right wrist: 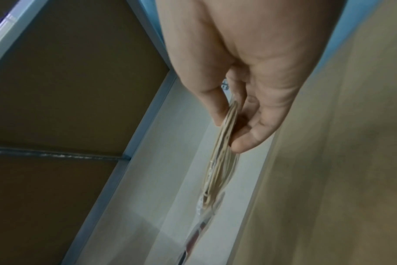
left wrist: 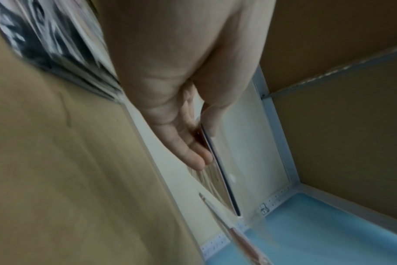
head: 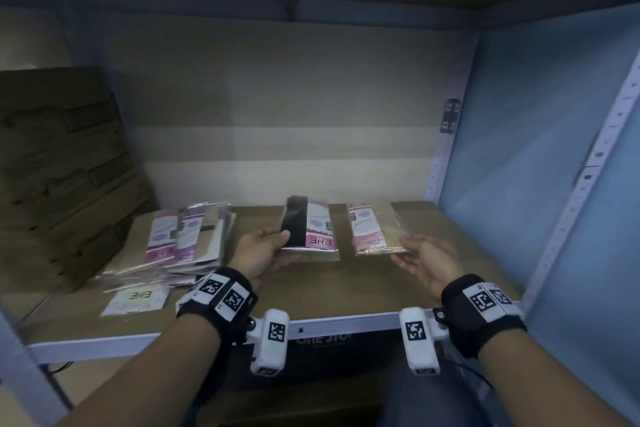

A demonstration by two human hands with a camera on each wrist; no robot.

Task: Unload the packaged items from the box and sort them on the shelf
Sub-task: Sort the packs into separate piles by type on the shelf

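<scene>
My left hand (head: 266, 250) pinches a flat packet with a black item and a pink ENE label (head: 310, 229), thumb on top and fingers beneath, just above the shelf board (head: 346, 288). In the left wrist view the black packet (left wrist: 218, 170) shows edge-on between thumb and fingers. My right hand (head: 420, 255) pinches a clear packet with a beige item and pink label (head: 372, 229) at its near right corner. The right wrist view shows the beige packet (right wrist: 220, 152) edge-on between thumb and fingers. A pile of similar pink-labelled packets (head: 180, 243) lies on the shelf at the left.
A stack of folded cardboard boxes (head: 59, 177) leans at the shelf's left. A single white ENE packet (head: 136, 300) lies near the front edge. The shelf's white metal lip (head: 346, 321) runs below my wrists. A blue side panel (head: 540, 149) closes the right end.
</scene>
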